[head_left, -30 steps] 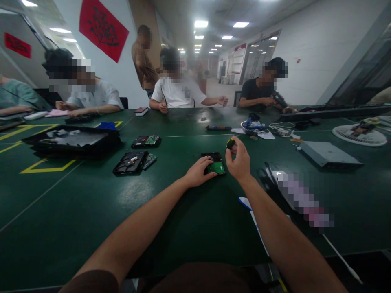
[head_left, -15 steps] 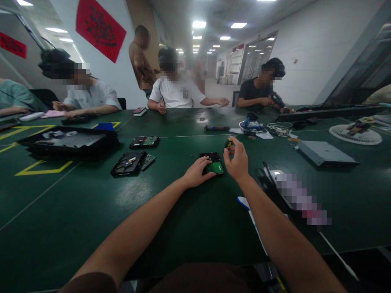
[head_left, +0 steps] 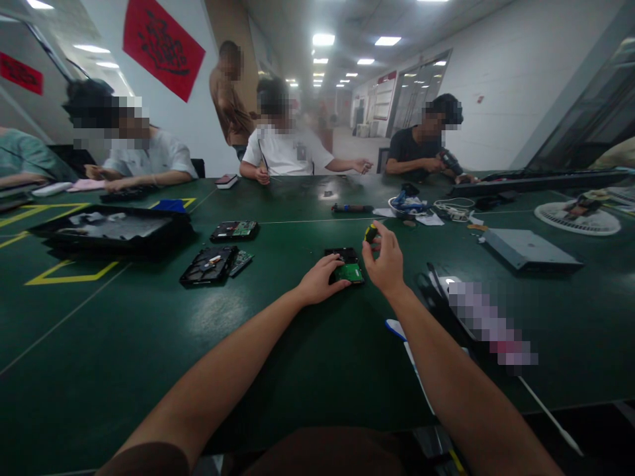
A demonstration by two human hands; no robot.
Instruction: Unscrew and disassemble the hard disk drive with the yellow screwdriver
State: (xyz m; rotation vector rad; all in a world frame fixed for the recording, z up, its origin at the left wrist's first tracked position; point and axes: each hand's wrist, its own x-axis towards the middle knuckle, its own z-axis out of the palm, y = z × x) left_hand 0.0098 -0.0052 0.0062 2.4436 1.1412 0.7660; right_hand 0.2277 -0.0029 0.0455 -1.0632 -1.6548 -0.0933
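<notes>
Green counter [head_left: 297,370] first: the hard drive [head_left: 349,270] lies board-up, its long axis running away from the person. The left hand [head_left: 320,281] clamps its near-left corner, and the right hand [head_left: 384,264] pinches a screwdriver [head_left: 371,233] upright, just over its right side.

On the table [head_left: 297,370], a hard drive [head_left: 347,263] lies straight ahead, with the left hand [head_left: 320,281] resting on its near left edge and the right hand [head_left: 384,264] just to its right, holding a screwdriver [head_left: 372,233] above the drive's right side. To the left lie an opened drive [head_left: 209,264] and, behind that, another drive [head_left: 236,230], with a tray [head_left: 109,228] further left. To the right lies a flat box [head_left: 530,249] with a fan grille [head_left: 578,221] behind it, while a tool [head_left: 353,208] and a bowl [head_left: 407,205] lie behind the hard drive, before the seated people [head_left: 288,151] at the far edge.
</notes>
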